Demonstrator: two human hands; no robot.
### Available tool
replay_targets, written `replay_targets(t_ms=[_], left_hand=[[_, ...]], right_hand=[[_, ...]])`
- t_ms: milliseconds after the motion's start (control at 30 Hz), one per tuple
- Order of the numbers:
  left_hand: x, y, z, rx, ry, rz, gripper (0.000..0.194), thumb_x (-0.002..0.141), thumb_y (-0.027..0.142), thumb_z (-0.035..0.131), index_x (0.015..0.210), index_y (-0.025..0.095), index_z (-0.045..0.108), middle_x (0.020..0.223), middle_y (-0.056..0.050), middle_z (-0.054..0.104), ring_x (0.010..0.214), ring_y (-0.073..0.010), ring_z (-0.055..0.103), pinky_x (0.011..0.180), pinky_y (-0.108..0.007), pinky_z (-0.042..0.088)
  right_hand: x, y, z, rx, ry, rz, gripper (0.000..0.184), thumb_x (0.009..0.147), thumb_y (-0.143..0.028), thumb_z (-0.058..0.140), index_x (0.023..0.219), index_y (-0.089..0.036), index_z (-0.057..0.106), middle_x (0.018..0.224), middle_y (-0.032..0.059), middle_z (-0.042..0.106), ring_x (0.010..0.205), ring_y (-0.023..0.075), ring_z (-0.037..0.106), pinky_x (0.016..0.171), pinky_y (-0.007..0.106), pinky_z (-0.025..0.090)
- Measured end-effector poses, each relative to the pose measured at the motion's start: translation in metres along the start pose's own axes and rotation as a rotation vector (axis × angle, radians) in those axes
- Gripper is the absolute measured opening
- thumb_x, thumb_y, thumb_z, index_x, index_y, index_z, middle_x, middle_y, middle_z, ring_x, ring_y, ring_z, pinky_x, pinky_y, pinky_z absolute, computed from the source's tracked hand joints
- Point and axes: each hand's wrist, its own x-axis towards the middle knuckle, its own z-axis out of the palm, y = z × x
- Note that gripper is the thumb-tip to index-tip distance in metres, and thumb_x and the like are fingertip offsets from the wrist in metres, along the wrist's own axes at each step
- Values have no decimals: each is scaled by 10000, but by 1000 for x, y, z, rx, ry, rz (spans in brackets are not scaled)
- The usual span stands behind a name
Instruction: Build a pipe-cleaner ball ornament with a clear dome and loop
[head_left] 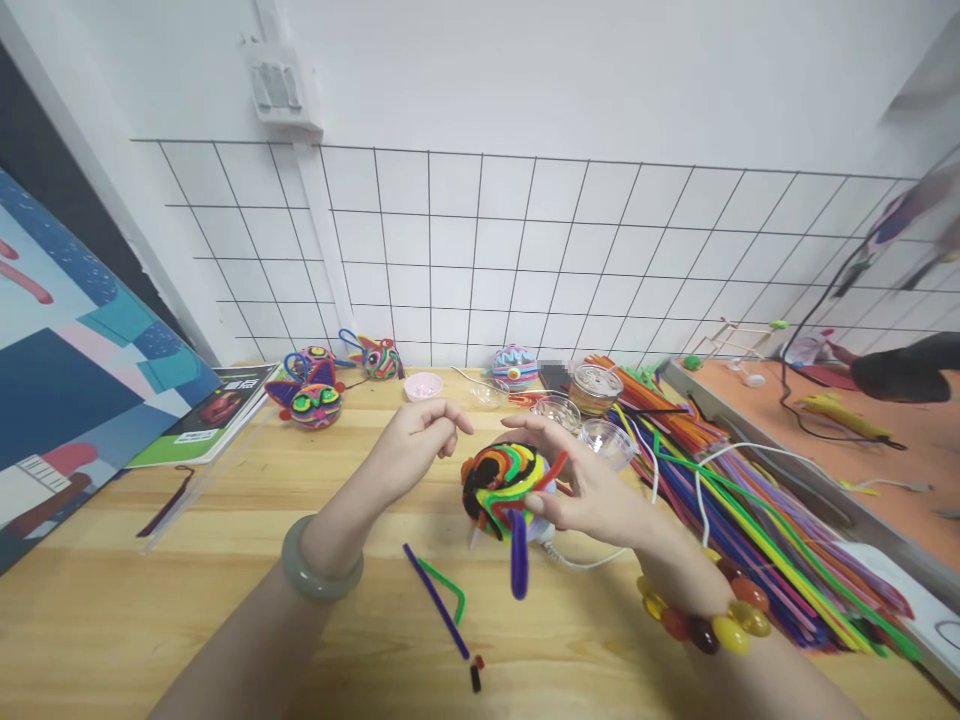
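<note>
Your hands meet mid-desk [225, 600]: the pipe-cleaner ball [504, 487] sits against your right hand [600, 490], your left hand [409, 450] just left of it. Loose stems [442, 595] lie before it, cups [592, 390] behind, stem pile [750, 500] right, book [217, 410] far left.

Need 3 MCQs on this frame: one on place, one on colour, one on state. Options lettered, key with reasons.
1. Where does the big pile of pipe cleaners lie on the wooden table?
A. Right side
B. Left side
C. Near edge, centre

2. What colour is the bangle on the left wrist?
A. Red
B. Pale grey-green
C. Black

3. What is the right hand doing?
A. Resting flat on the table
B. Gripping scissors
C. Holding the multicoloured pipe-cleaner ball

Key:
1 A, the pile fans out right of the hands.
2 B, the bangle looks smooth and pale grey-green.
3 C, its fingers wrap the ball, while the left hand hangs beside it, fingers loosely curled.
</note>
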Motion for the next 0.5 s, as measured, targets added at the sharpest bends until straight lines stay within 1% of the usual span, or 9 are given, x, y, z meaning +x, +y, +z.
replay_targets(t_ms=[100, 167, 200, 233, 300, 367, 400, 433, 500], left_hand=[[-3, 4, 4, -50, -18, -46, 167, 758, 144, 430, 788, 155, 594, 447, 73, 447, 438, -77, 411, 477, -211, 326], [-5, 7, 7, -82, -15, -73, 212, 786, 176, 446, 930, 144, 599, 418, 86, 439, 402, -82, 420, 468, -218, 351], [-6, 8, 9, -92, -6, -72, 262, 794, 194, 475, 1024, 138, 588, 437, 81, 471, 424, -91, 467, 494, -228, 391], [-6, 9, 10, -98, 7, -60, 340, 788, 208, 521, 1118, 138, 561, 500, 59, 539, 494, -107, 539, 546, -243, 439], [-7, 11, 12, -98, 27, -16, 519, 740, 207, 625, 1242, 164, 502, 796, -29, 674, 778, -155, 642, 708, -283, 501], [-9, 12, 13, -104, 7, 23, 602, 706, 210, 687, 1274, 194, 487, 1129, -98, 632, 1042, -197, 597, 850, -318, 497], [-10, 12, 14, -112, -20, 30, 591, 715, 230, 693, 1270, 199, 493, 1211, -111, 592, 1104, -208, 568, 892, -334, 488], [-10, 12, 15, -119, -51, 28, 558, 736, 258, 687, 1260, 197, 505, 1240, -116, 576, 1133, -215, 553, 925, -348, 478], [-13, 13, 17, -139, -109, 14, 513, 778, 316, 663, 1253, 192, 514, 1230, -117, 586, 1152, -219, 547, 968, -368, 458]], right_hand=[[1, 1, -4, 137, -81, -18, 643, 774, -414, 696, 1314, -243, 390, 1256, 111, 556, 1143, 263, 563, 959, 431, 457], [2, 2, -6, 221, -114, -4, 651, 760, -470, 695, 1300, -244, 409, 1210, 100, 587, 1119, 261, 579, 953, 429, 460], [2, 3, -6, 259, -120, 8, 662, 748, -499, 695, 1294, -244, 422, 1181, 94, 603, 1101, 261, 588, 949, 431, 463], [1, 5, -7, 297, -121, 24, 675, 736, -523, 695, 1292, -245, 433, 1161, 90, 612, 1086, 264, 595, 942, 435, 467], [1, 8, -8, 367, -123, 54, 701, 712, -554, 698, 1294, -252, 449, 1148, 85, 616, 1064, 271, 602, 915, 441, 482], [2, 12, -10, 400, -133, 57, 712, 696, -574, 700, 1291, -260, 468, 1157, 84, 609, 1056, 275, 602, 890, 438, 494], [2, 13, -10, 401, -135, 48, 709, 693, -583, 698, 1287, -262, 480, 1161, 85, 606, 1055, 274, 602, 888, 436, 492], [3, 14, -11, 397, -135, 33, 703, 693, -590, 696, 1281, -262, 491, 1159, 83, 606, 1053, 271, 601, 896, 435, 486], [4, 16, -11, 399, -138, 10, 690, 704, -584, 694, 1281, -262, 496, 1148, 78, 611, 1060, 262, 599, 925, 436, 466]])
